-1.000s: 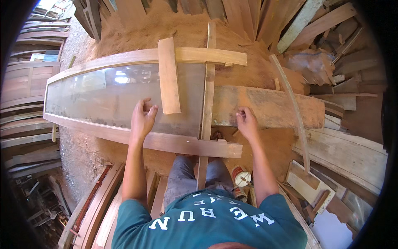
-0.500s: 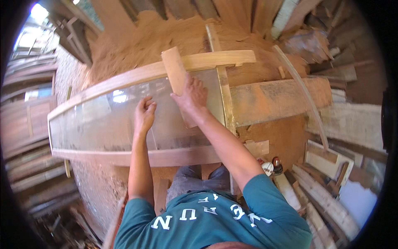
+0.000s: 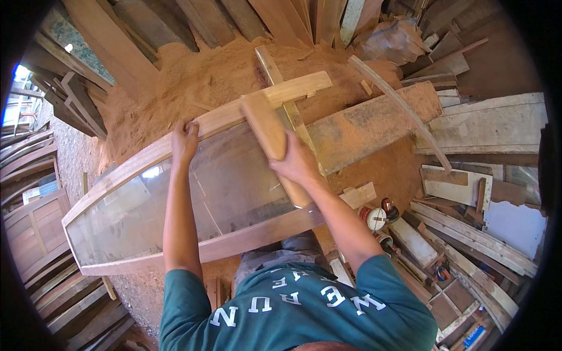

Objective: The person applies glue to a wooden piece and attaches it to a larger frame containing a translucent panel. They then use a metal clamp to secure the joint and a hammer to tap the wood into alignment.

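Observation:
A long wooden frame point(image 3: 219, 121) with a dusty glass panel point(image 3: 225, 169) lies before me, its far rail curved. Across its right part, slanting from the far rail towards the near one, is a short, thick wooden board point(image 3: 262, 126). My right hand point(image 3: 298, 161) is closed around the right edge of this board, thumb on its upper face. My left hand point(image 3: 185, 143) is at the far rail with its fingers curled in. Whether it grips the rail or something small cannot be made out. Thin pale lines show on the glass between my hands.
Sawdust point(image 3: 146, 117) covers the ground beyond the frame. A dusty plank point(image 3: 374, 126) extends to the right, with a thin curved strip point(image 3: 404, 114) across it. Open tins point(image 3: 373, 218) stand near my right elbow. Timber stacks point(image 3: 44, 234) and offcuts point(image 3: 468, 251) line both sides.
My left hand has gone from above the glass to the far rail. The board in my right hand has tilted, showing its thick edge. The whole view has turned somewhat.

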`<state>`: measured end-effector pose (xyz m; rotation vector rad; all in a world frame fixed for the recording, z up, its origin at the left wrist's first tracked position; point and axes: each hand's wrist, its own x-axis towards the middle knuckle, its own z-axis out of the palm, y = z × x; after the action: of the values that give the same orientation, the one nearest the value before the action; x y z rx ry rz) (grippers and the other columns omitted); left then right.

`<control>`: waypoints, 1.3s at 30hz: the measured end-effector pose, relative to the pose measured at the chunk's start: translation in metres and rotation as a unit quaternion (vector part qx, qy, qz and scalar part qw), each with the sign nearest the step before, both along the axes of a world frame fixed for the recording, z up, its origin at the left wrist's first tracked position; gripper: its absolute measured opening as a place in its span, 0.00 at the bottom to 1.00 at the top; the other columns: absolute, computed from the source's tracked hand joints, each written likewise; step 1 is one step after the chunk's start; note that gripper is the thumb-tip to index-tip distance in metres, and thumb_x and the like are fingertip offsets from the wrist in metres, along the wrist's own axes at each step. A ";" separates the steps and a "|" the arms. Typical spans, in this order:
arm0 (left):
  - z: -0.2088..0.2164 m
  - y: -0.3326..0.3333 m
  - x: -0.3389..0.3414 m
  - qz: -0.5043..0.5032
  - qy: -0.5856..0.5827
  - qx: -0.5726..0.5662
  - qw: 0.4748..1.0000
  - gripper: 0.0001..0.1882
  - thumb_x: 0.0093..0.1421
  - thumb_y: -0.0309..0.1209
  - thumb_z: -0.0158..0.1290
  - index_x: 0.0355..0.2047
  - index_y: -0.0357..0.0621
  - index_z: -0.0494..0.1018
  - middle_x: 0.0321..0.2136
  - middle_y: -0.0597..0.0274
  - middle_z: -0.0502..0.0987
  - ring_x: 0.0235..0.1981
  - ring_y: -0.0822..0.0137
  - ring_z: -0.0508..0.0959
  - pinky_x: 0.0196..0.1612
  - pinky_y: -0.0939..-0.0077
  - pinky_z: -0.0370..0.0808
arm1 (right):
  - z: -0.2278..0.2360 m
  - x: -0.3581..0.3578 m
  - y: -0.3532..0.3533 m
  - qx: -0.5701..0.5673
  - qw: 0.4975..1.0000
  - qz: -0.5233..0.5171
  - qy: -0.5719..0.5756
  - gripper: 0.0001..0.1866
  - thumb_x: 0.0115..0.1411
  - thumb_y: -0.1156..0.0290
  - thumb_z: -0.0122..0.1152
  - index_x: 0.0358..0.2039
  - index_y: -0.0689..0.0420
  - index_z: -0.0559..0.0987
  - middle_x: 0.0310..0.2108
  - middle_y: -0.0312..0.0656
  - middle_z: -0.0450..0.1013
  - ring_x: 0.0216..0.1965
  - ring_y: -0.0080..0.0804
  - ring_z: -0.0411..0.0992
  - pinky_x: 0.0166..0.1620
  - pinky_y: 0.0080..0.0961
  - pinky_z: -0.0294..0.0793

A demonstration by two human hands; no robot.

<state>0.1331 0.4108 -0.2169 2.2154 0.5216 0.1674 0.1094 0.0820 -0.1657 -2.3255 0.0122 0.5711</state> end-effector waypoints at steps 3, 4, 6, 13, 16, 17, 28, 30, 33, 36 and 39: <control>-0.016 -0.010 0.040 -0.025 0.006 0.046 0.999 0.17 0.62 0.36 0.57 0.47 0.39 0.78 0.32 0.48 0.83 0.36 0.56 0.83 0.41 0.66 0.76 | 0.001 -0.011 -0.056 -0.065 0.995 -0.006 -0.077 0.49 0.45 0.59 0.74 0.65 0.60 0.61 0.56 0.61 0.69 0.58 0.56 0.69 0.59 0.44 0.70; -0.018 -0.017 0.055 -0.035 0.004 0.055 0.998 0.17 0.62 0.36 0.57 0.47 0.40 0.79 0.32 0.46 0.83 0.36 0.54 0.83 0.41 0.65 0.77 | -0.012 -0.015 -0.074 -0.088 0.991 -0.013 -0.097 0.48 0.45 0.59 0.74 0.65 0.60 0.62 0.55 0.60 0.70 0.58 0.55 0.69 0.59 0.44 0.70; -0.023 -0.030 0.081 -0.045 0.051 0.053 0.996 0.18 0.62 0.39 0.56 0.46 0.40 0.79 0.32 0.44 0.83 0.37 0.50 0.83 0.41 0.62 0.77 | -0.019 -0.009 -0.086 -0.119 0.986 -0.024 -0.113 0.47 0.46 0.60 0.74 0.65 0.60 0.62 0.54 0.58 0.70 0.57 0.54 0.69 0.59 0.44 0.70; -0.056 -0.050 0.129 -0.119 0.170 0.167 0.964 0.27 0.67 0.52 0.45 0.44 0.41 0.80 0.40 0.38 0.81 0.45 0.42 0.81 0.48 0.49 0.75 | -0.010 0.011 -0.099 -0.148 0.982 -0.028 -0.116 0.46 0.47 0.60 0.74 0.64 0.60 0.62 0.51 0.57 0.71 0.53 0.55 0.70 0.55 0.45 0.72; -0.071 -0.060 0.136 -0.181 0.189 0.155 0.953 0.32 0.68 0.56 0.40 0.44 0.38 0.79 0.43 0.36 0.80 0.48 0.38 0.78 0.52 0.48 0.73 | -0.019 0.015 -0.106 -0.134 0.980 -0.041 -0.141 0.45 0.47 0.61 0.74 0.63 0.60 0.63 0.50 0.58 0.71 0.52 0.56 0.70 0.54 0.46 0.72; -0.076 -0.060 0.140 -0.185 0.188 0.161 0.951 0.34 0.69 0.57 0.39 0.44 0.37 0.79 0.44 0.35 0.79 0.49 0.37 0.78 0.53 0.48 0.73 | -0.024 0.018 -0.106 -0.127 0.979 -0.047 -0.154 0.45 0.46 0.61 0.74 0.63 0.60 0.63 0.50 0.58 0.71 0.52 0.57 0.70 0.53 0.47 0.72; -0.085 -0.070 0.152 -0.283 0.280 0.135 0.907 0.43 0.69 0.64 0.33 0.46 0.31 0.78 0.47 0.26 0.76 0.56 0.34 0.73 0.60 0.51 0.68 | -0.034 0.011 -0.088 -0.129 0.982 -0.073 -0.120 0.46 0.45 0.62 0.76 0.62 0.59 0.62 0.48 0.56 0.69 0.50 0.56 0.70 0.52 0.46 0.73; -0.073 -0.077 0.151 -0.282 0.271 0.124 0.912 0.44 0.68 0.64 0.32 0.48 0.32 0.78 0.47 0.26 0.76 0.56 0.35 0.73 0.60 0.50 0.68 | -0.036 0.008 -0.084 -0.139 0.978 -0.070 -0.137 0.46 0.45 0.62 0.76 0.62 0.59 0.63 0.46 0.56 0.69 0.49 0.55 0.70 0.50 0.47 0.73; -0.081 -0.072 0.147 -0.282 0.279 0.143 0.907 0.44 0.68 0.65 0.30 0.50 0.35 0.78 0.47 0.28 0.76 0.56 0.37 0.74 0.60 0.50 0.68 | -0.030 0.008 -0.074 -0.154 0.978 -0.057 -0.131 0.46 0.45 0.61 0.76 0.62 0.59 0.62 0.46 0.56 0.69 0.49 0.55 0.70 0.50 0.47 0.73; -0.078 -0.079 0.138 -0.262 0.243 0.156 0.921 0.45 0.68 0.66 0.29 0.49 0.36 0.78 0.47 0.30 0.77 0.55 0.38 0.75 0.59 0.50 0.69 | -0.031 0.006 -0.072 -0.164 0.979 -0.053 -0.111 0.46 0.44 0.61 0.76 0.62 0.59 0.62 0.47 0.57 0.69 0.50 0.56 0.70 0.51 0.47 0.73; -0.064 -0.084 0.138 -0.271 0.250 0.182 0.912 0.45 0.68 0.66 0.27 0.47 0.37 0.79 0.47 0.32 0.78 0.53 0.38 0.76 0.58 0.49 0.70 | -0.041 0.003 -0.073 -0.168 0.978 -0.061 -0.106 0.47 0.44 0.62 0.76 0.61 0.60 0.62 0.47 0.57 0.69 0.51 0.56 0.70 0.52 0.47 0.72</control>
<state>0.2714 0.3267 -0.2813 2.6855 0.1190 -0.6624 0.1120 0.0089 -0.2065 -2.6805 0.1623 0.2717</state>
